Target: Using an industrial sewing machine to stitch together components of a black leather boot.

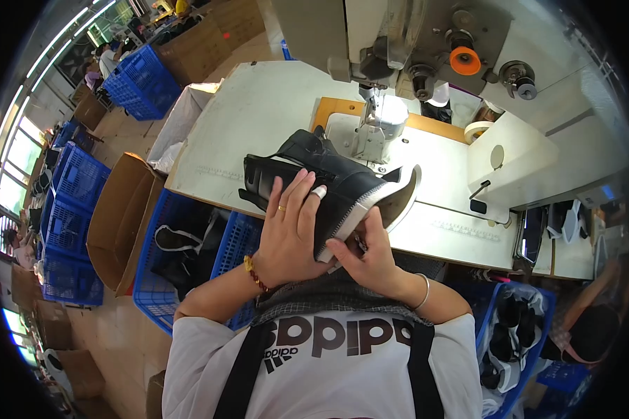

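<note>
A: Head view. Where's the workpiece?
B: Black shoe [344, 183] is mid-scene, over the near edge of the tabletop [223, 122], just near of the sewing machine [562, 105] and its stitching head [376, 133]. Can't tell if it touches the head.

A: Left grip?
B: Left hand [291, 227] is spread wide, fingers nearly straight, laid across the shoe's side and holding it. Thumb mostly hidden. Reads as steadying: big contact area, less roll.

A: Right?
B: Right hand [370, 255] is closed, thumb and fingers pinching the near end of the white band [370, 199] along the sole edge. Far side of the pinch is hidden. My guess: right controls the edge, left takes the bulk.

A: Why tilted?
B: Probably keeps the stitched edge in the person's sight.

A: Crates?
B: Left crate [152, 305], blue, holds dark shoe parts [178, 269]. Right crate [546, 314], also blue, holds shoes [503, 342]. Likely flanking the seat for easy reach.
</note>
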`<state>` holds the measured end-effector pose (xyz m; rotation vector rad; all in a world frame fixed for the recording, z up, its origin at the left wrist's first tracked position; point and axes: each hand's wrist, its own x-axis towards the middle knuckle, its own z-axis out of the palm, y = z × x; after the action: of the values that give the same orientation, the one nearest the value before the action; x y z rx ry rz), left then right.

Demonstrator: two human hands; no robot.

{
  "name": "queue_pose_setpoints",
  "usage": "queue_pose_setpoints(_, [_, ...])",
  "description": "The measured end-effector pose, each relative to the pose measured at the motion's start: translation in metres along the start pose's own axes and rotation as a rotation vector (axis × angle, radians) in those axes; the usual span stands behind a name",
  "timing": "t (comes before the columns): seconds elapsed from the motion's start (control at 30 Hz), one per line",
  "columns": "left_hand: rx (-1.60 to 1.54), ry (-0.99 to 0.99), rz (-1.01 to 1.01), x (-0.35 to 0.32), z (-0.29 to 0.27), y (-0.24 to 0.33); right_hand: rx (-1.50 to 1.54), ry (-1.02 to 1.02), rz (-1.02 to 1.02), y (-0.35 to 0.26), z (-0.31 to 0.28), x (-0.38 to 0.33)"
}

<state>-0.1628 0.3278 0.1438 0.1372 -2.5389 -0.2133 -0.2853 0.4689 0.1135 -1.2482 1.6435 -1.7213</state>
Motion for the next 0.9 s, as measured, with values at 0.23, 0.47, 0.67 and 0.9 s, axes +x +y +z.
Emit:
queue_pose_setpoints(0.23, [-0.428,-0.219,-0.101,0.054,-0.03,-0.053,-0.372,0.107,-0.363,-0.016,-0.032,0.055])
queue_pose_setpoints(0.47, [-1.189,-0.426,-0.646,0.089,-0.061,-0.065,-0.61,0.073,-0.326,-0.039,-0.051,0.034])
queue_pose_setpoints(0.67, [-1.42,-0.616,-0.898,0.085,-0.058,-0.047,-0.945,0.076,-0.348,-0.035,-0.051,0.011])
queue_pose_setpoints(0.9, [-1.659,-0.73,-0.965,0.09,-0.066,-0.029,-1.135,-0.121,-0.261,-0.093,-0.085,-0.02])
